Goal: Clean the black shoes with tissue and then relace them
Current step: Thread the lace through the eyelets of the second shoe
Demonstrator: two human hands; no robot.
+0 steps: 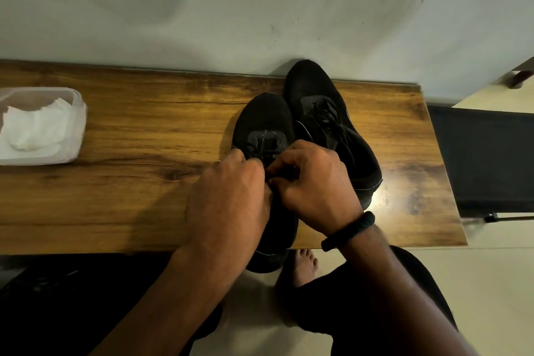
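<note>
Bare foot on floor under the table edge; above it left hand and right hand, black band on right wrist, both pinched shut on the lace over the middle of the near shoe, whose heel hangs off the table's front edge. Second shoe sits just beside it on the right, touching, laces tied, toe at the wall. Tissue pack lies far left on the table, well apart from the shoes.
</note>
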